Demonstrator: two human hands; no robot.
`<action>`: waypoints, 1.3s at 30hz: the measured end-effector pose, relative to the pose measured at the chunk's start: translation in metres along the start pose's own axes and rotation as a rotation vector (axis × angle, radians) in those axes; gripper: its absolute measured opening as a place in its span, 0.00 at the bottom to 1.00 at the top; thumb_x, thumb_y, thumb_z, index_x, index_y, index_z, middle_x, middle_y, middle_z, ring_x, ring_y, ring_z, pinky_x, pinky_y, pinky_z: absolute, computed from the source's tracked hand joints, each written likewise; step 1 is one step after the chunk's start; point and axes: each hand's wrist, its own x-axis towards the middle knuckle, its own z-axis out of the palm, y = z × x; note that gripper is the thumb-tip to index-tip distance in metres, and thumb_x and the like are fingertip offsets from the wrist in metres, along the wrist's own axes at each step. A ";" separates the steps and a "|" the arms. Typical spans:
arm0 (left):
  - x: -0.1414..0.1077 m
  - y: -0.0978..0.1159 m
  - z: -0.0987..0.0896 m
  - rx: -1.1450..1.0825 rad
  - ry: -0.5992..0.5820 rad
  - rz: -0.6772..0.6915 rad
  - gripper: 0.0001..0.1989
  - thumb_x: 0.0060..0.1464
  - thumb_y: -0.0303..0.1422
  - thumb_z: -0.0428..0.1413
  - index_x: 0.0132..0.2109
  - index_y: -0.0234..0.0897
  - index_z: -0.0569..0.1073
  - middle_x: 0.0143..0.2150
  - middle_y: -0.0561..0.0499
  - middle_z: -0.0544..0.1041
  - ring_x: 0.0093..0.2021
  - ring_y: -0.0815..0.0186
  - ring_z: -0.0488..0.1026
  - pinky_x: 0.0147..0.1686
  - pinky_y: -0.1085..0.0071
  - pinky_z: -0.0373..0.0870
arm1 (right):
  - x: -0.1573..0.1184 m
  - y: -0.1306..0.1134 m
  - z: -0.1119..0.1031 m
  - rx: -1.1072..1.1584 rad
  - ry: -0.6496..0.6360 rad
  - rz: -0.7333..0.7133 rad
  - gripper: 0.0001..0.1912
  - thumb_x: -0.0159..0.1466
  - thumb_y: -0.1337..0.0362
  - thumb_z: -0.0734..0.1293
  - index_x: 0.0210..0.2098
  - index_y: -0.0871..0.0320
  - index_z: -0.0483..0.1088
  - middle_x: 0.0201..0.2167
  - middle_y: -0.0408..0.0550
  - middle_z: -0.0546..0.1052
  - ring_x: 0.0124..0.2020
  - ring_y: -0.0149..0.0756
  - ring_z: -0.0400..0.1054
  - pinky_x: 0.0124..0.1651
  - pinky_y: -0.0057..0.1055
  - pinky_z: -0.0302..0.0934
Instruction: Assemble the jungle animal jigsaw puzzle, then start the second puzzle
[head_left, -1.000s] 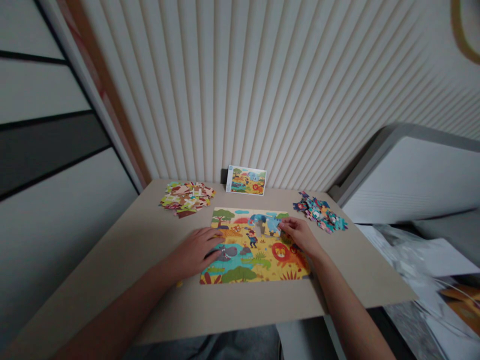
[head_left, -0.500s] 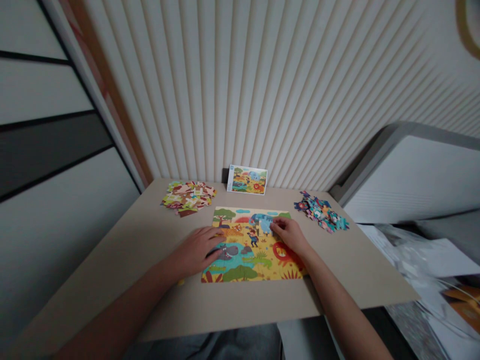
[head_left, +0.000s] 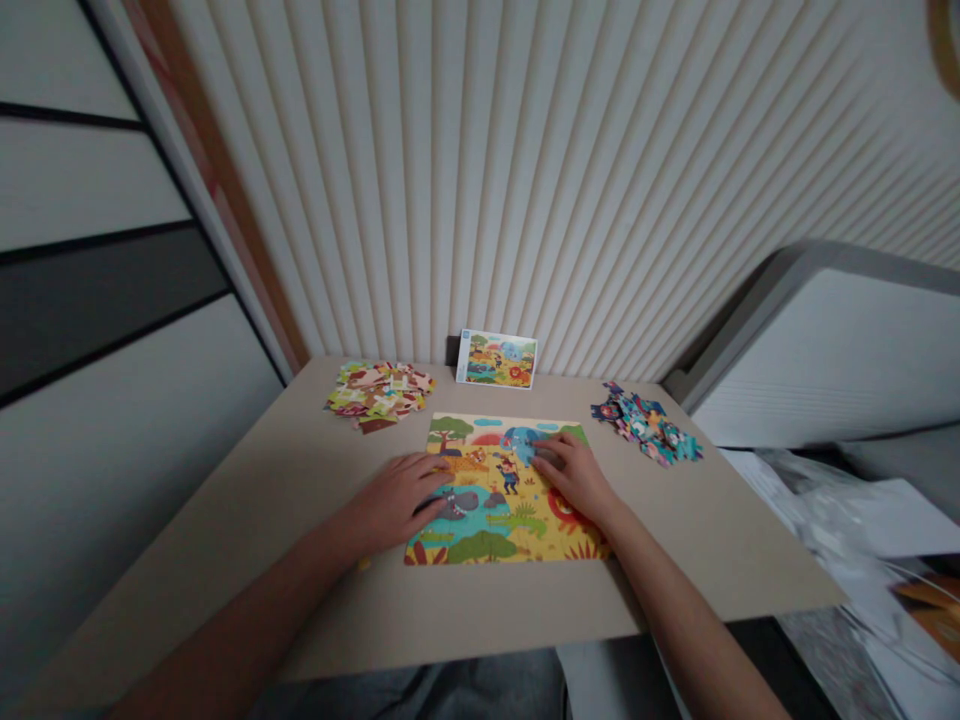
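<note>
A jigsaw puzzle (head_left: 480, 520) with a cartoon safari scene lies flat on the table, its pieces joined: hippo, crocodile, lion, a small figure and a blue elephant. My left hand (head_left: 401, 500) rests open on its left edge, fingers stretched over the leopard and hippo. Over the upper right part, my right hand (head_left: 574, 472) lies with thumb and fingers apart, fingertips touching the elephant area. It covers part of the elephant and the lion. No loose piece shows between its fingers.
A picture card (head_left: 496, 360) of the same scene leans at the back of the table (head_left: 450, 620). Loose puzzle pieces (head_left: 382, 392) lie in a heap back left, darker blue pieces (head_left: 649, 428) back right. A small yellow bit (head_left: 364, 564) sits by my left forearm.
My right hand has gone from pinching at the elephant to lying on it with fingers spread, a little further left. My left hand has stayed in place.
</note>
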 end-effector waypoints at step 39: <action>-0.007 0.001 -0.016 0.005 0.018 -0.067 0.15 0.69 0.38 0.53 0.58 0.43 0.75 0.57 0.43 0.77 0.58 0.54 0.72 0.58 0.56 0.67 | -0.009 0.021 -0.022 0.003 0.161 -0.014 0.18 0.74 0.55 0.60 0.43 0.55 0.79 0.42 0.54 0.81 0.45 0.46 0.73 0.50 0.41 0.63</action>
